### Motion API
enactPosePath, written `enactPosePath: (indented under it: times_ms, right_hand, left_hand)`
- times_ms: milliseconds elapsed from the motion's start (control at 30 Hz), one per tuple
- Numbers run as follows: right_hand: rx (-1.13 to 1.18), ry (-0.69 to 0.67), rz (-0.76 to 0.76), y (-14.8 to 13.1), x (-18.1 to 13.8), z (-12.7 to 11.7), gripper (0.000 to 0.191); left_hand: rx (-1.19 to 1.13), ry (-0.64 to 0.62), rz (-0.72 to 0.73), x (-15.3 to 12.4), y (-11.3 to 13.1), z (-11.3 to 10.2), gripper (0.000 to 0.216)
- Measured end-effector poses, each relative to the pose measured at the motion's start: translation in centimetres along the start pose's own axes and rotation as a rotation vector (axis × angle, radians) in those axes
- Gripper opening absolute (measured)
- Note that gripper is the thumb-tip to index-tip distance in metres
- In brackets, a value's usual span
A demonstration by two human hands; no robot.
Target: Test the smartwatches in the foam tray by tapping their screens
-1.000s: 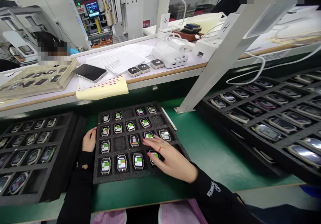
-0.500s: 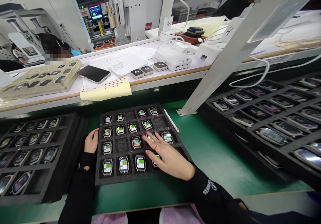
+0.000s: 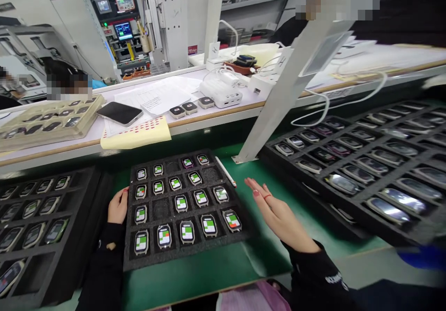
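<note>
In front of me lies a dark foam tray [image 3: 181, 250] of smartwatches with lit screens in green and white blocks, a few with red. Some pockets hold no watch. My left hand [image 3: 118, 206] is closed at the tray's left edge, fingertips against its side. My right hand [image 3: 278, 213] is to the right of the tray, above the green mat, fingers stretched out and nothing in it. Between that hand and the tray lies a white pen [image 3: 226, 171]. The near right watch [image 3: 232, 219] sits in its pocket with part of its screen red.
Stacked foam trays of watches flank me at the left [image 3: 66, 246] and right [image 3: 362, 199]. A slanted metal post [image 3: 268, 111] rises behind the mat. The shelf beyond carries a phone [image 3: 120, 113], papers, three watches and a white charger [image 3: 223, 92]. Other people are farther back.
My right hand has moved right, off the watches, and is now beside the tray. The left hand stays at the tray's left edge. The whole view has shifted slightly.
</note>
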State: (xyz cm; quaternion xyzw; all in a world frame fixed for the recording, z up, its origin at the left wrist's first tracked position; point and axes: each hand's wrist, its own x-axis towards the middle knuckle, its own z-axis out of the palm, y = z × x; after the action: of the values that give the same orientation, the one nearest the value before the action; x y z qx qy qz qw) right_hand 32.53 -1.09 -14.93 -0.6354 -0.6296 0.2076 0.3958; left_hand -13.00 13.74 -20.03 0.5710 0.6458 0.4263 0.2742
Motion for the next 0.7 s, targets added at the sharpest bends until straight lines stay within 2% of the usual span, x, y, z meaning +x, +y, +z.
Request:
enactPosePath:
  times_ms: [233, 400, 467, 533, 600, 700]
  right_hand:
    - [0.079, 0.197, 0.166, -0.4, -1.6, -3.9, 0.064]
    - [0.074, 0.385, 0.216, -1.0, -2.2, -5.5, 0.059]
    - [0.065, 0.435, 0.213, -0.1, -2.2, -4.6, 0.054]
    - [-0.016, 0.438, 0.168, 1.6, -2.0, -2.8, 0.051]
    - [-0.169, 0.349, 0.104, 3.4, -1.7, -0.3, 0.051]
    - [-0.279, 0.228, 0.002, 5.7, -1.3, 2.7, 0.047]
  left_hand:
    - [-0.004, -0.007, -0.015, 0.6, -0.3, -0.1, 0.060]
    - [-0.006, 0.001, -0.015, 0.8, -0.2, -0.2, 0.063]
    - [-0.006, 0.005, -0.015, 0.8, -0.2, -0.2, 0.061]
    - [-0.008, 0.004, -0.017, 0.9, -0.3, -0.2, 0.061]
    - [-0.014, 0.004, -0.018, 0.8, -0.4, -0.1, 0.062]
    - [-0.026, 0.011, -0.018, 0.6, -0.5, 0.0, 0.062]
